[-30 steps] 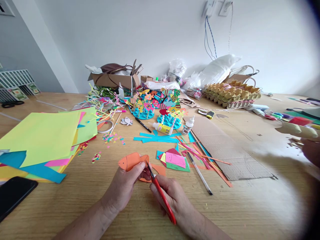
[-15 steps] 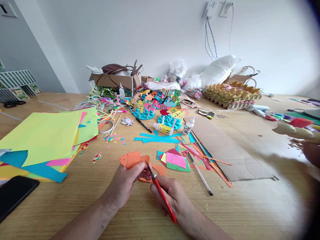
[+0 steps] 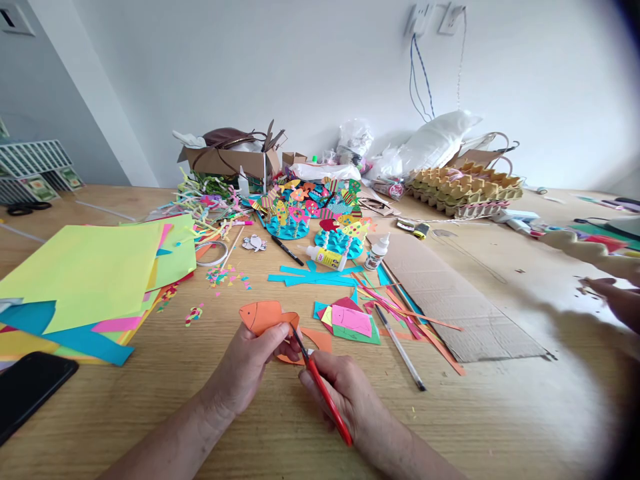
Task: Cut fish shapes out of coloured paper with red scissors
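Angled from lower left, the left hand [image 3: 250, 365] pinches an orange paper fish [image 3: 260, 317] above the brown wooden table [image 3: 273, 437]; opposite, the right hand [image 3: 347, 387] grips red-handled metal scissors [image 3: 331, 403]. The fish's long axis runs sideways, head left, tail at the blades.

Both forearms [image 3: 175, 427] are extended forward and angled inward, the left hand [image 3: 254, 363] being pinched with thumb [image 3: 273, 340] uppermost, the right hand [image 3: 351, 385] curled just beside it.
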### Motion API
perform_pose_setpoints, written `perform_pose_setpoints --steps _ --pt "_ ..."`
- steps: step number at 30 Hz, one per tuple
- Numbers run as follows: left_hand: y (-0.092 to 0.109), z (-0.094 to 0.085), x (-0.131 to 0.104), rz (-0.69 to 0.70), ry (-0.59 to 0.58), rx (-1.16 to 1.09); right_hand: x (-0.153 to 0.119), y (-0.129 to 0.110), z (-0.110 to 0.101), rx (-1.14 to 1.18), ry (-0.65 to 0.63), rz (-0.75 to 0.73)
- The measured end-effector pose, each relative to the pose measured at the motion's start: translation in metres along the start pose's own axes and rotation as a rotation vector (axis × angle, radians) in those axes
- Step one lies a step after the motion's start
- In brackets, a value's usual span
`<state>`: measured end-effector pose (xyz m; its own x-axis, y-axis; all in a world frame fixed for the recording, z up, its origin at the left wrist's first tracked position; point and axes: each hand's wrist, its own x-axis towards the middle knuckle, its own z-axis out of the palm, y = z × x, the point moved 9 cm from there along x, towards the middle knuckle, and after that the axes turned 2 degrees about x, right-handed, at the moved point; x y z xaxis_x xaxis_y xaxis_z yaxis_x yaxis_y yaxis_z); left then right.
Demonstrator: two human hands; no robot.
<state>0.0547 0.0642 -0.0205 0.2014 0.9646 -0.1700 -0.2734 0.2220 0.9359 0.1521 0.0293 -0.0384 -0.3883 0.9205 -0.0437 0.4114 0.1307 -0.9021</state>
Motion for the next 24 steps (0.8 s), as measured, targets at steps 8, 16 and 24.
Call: perform_pose_setpoints --steps 8,16,24 --pt "0.0041 -0.0076 0.0018 0.043 0.037 0.063 -0.0018 -0.0004 -0.0003 0.07 -0.015 0.059" --pt "0.0049 -0.0071 -0.0002 0.056 0.062 0.082 -0.0037 -0.0067 0.0005 0.075 -0.052 0.051" --pt "0.0022 -0.0081 0.0009 0.044 0.055 0.049 -0.0028 -0.0079 0.0017 0.062 -0.07 0.033"
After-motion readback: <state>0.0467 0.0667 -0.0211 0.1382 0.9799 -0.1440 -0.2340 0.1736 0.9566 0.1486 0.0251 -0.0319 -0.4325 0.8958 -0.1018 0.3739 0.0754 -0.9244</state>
